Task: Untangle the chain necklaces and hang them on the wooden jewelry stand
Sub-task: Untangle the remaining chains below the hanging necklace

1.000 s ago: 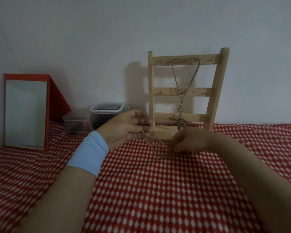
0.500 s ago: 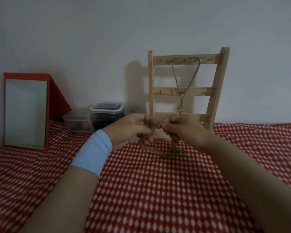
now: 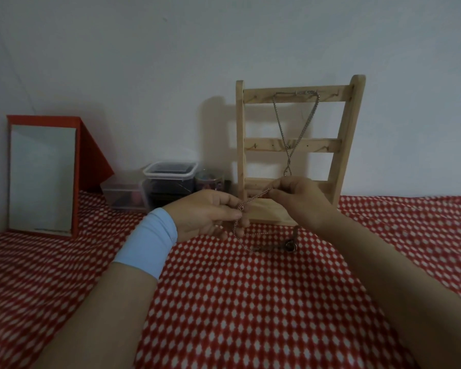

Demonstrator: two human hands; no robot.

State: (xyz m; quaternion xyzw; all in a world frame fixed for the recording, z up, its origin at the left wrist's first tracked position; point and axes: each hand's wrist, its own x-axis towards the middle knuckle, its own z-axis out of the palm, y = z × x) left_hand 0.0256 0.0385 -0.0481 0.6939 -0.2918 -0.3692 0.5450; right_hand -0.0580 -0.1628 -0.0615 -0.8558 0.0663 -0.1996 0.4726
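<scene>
A wooden jewelry stand (image 3: 341, 145) with three rungs leans at the back wall. One silver chain necklace (image 3: 280, 121) hangs from its top rung, its lower end hidden behind my right hand. In front of the stand's base, my left hand (image 3: 208, 214) and my right hand (image 3: 298, 198) each pinch a second chain necklace (image 3: 256, 197), which runs taut between them. The rest of this chain droops from my left fingers onto the cloth and ends in a small round pendant (image 3: 290, 246).
A red-and-white patterned cloth (image 3: 250, 302) covers the surface. At the far left stands a red-framed mirror (image 3: 41, 179). Clear plastic boxes (image 3: 171, 182) and a small jar (image 3: 210, 181) sit against the wall left of the stand.
My right hand rose from the cloth to meet my left, then both pulled apart. A stretch of the chain now runs taut between them.
</scene>
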